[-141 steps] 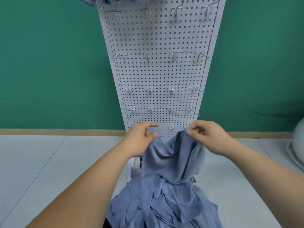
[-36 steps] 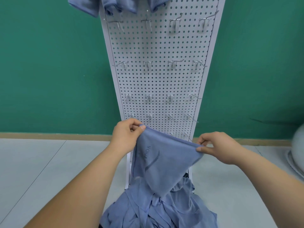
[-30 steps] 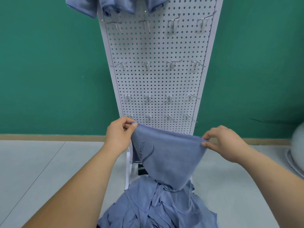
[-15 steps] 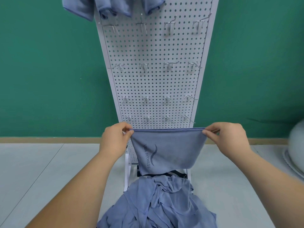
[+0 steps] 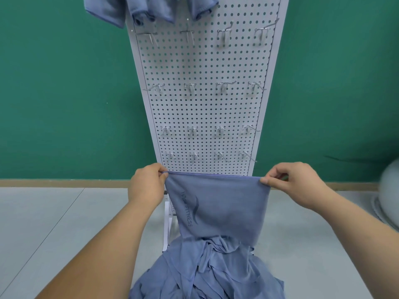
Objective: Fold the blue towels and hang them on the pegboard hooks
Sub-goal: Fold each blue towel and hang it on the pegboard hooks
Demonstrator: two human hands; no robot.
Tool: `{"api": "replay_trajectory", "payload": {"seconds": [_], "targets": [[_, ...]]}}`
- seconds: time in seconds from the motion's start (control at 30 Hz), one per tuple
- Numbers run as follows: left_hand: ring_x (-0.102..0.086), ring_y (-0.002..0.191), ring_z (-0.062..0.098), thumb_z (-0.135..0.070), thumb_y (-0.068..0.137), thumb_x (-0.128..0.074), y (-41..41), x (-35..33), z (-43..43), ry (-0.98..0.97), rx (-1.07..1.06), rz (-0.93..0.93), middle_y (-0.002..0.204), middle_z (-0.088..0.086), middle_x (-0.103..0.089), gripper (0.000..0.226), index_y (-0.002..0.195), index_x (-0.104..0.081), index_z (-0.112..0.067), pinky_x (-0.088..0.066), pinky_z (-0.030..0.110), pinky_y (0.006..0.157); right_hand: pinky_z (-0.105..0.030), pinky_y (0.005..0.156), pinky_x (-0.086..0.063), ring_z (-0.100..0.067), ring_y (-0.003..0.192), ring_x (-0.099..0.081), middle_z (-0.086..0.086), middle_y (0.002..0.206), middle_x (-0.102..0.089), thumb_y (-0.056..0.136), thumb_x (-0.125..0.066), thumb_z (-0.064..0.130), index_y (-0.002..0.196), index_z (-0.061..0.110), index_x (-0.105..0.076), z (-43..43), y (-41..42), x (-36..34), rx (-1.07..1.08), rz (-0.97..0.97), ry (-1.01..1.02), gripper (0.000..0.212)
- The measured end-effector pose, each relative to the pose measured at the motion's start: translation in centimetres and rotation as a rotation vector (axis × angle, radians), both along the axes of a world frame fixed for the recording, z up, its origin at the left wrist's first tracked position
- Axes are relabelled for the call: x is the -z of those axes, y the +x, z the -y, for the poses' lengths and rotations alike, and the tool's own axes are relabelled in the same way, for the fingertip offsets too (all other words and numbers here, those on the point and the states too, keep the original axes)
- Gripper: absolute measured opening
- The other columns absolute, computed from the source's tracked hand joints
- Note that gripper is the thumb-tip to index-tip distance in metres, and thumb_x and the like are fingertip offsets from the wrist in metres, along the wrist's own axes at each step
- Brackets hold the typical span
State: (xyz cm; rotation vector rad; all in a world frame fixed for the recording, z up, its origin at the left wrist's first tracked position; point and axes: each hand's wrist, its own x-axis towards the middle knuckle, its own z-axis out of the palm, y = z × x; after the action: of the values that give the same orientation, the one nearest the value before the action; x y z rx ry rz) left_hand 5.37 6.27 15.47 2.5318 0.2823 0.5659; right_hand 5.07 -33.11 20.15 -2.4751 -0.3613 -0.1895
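While both my hands are raised before the pegboard (image 5: 205,108), I list what shows.

1. Blue towel (image 5: 220,208): held flat between my hands, top edge level. It has dark lettering and a curved mark on its left half, and its lower edge meets the heap below.
2. Left hand (image 5: 146,186): thumb and fingers pinched together on the towel's top left corner.
3. Right hand (image 5: 295,184): thumb and forefinger clamped on the top right corner, other fingers curled.
4. Heap of blue towels (image 5: 207,270): crumpled, directly under the held one. I cannot tell what it lies in or on, because the cloth hides it.
5. Pegboard: white, upright against the green wall (image 5: 64,83), with metal hooks (image 5: 190,89) in rows of four.
6. Hung towels (image 5: 151,7): at the board's top, cut off by the frame.
7. The held towel blocks the board's foot. One white leg (image 5: 167,225) shows beside it.
8. Grey floor (image 5: 54,223).
9. Pale rounded object (image 5: 390,190): right edge, blurred.
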Motion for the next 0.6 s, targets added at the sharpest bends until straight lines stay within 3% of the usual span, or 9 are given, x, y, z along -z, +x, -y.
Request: {"api": "replay_trajectory", "payload": {"seconds": [0.1, 0.2, 0.3, 0.43, 0.5, 0.6], "targets": [[-0.066, 0.084, 0.029, -0.029, 0.101, -0.064, -0.1, 0.0, 0.8, 0.088, 0.027, -0.015, 0.089, -0.002, -0.075, 0.010, 0.100, -0.074, -0.027, -0.056, 0.038, 0.069, -0.036, 0.072, -0.057, -0.006, 0.077, -0.064, 0.017, 0.081, -0.066, 0.090, -0.079, 0.046, 0.082, 0.036, -0.074, 0.2, 0.5, 0.9, 0.121, 0.088, -0.286, 0.014], [-0.065, 0.085, 0.028, -0.030, 0.103, -0.061, -0.2, 0.0, 1.4, 0.100, 0.044, -0.034, 0.091, -0.003, -0.074, 0.011, 0.102, -0.071, -0.026, -0.054, 0.037, 0.070, -0.036, 0.073, -0.055, -0.014, 0.083, -0.066, 0.016, 0.087, -0.067, 0.095, -0.074, 0.042, 0.090, 0.032, -0.072, -0.1, 0.8, 1.5, 0.182, 0.112, -0.291, 0.011], [-0.064, 0.087, 0.019, -0.029, 0.105, -0.060, -0.2, -0.6, 2.0, -0.201, 0.092, 0.016, 0.093, -0.007, -0.069, 0.008, 0.102, -0.065, -0.023, -0.047, 0.033, 0.075, -0.028, 0.065, -0.047, -0.004, 0.075, -0.066, 0.014, 0.079, -0.072, 0.098, -0.070, 0.035, 0.087, 0.029, -0.067, 0.1, 0.6, 1.7, 0.215, 0.053, 0.045, 0.013], [-0.063, 0.084, 0.015, -0.030, 0.106, -0.060, -0.1, -2.1, 3.1, -0.782, 0.141, 0.070, 0.099, 0.005, -0.072, 0.013, 0.103, -0.066, -0.019, -0.051, 0.032, 0.078, -0.042, 0.078, -0.053, -0.023, 0.077, -0.063, 0.004, 0.079, -0.073, 0.103, -0.065, 0.033, 0.094, 0.022, -0.067, -0.3, 0.6, 0.8, 0.207, -0.063, 0.586, 0.015], [-0.064, 0.080, 0.014, -0.026, 0.106, -0.061, 0.0, -2.4, 3.7, -0.970, 0.142, 0.080, 0.098, 0.005, -0.073, 0.014, 0.105, -0.068, -0.014, -0.055, 0.030, 0.073, -0.039, 0.072, -0.045, -0.019, 0.076, -0.057, 0.000, 0.080, -0.070, 0.103, -0.066, 0.033, 0.097, 0.020, -0.068, -0.6, 0.6, 0.1, 0.233, -0.044, 0.709, 0.014], [-0.063, 0.079, 0.017, -0.022, 0.103, -0.066, 0.3, -1.8, 4.1, -1.032, 0.044, 0.042, 0.097, 0.003, -0.074, 0.014, 0.104, -0.071, -0.009, -0.059, 0.033, 0.068, -0.035, 0.070, -0.043, -0.017, 0.075, -0.058, -0.004, 0.083, -0.074, 0.098, -0.073, 0.032, 0.093, 0.018, -0.073, -1.1, 0.8, 0.3, 0.339, -0.058, 0.754, 0.015]]}}
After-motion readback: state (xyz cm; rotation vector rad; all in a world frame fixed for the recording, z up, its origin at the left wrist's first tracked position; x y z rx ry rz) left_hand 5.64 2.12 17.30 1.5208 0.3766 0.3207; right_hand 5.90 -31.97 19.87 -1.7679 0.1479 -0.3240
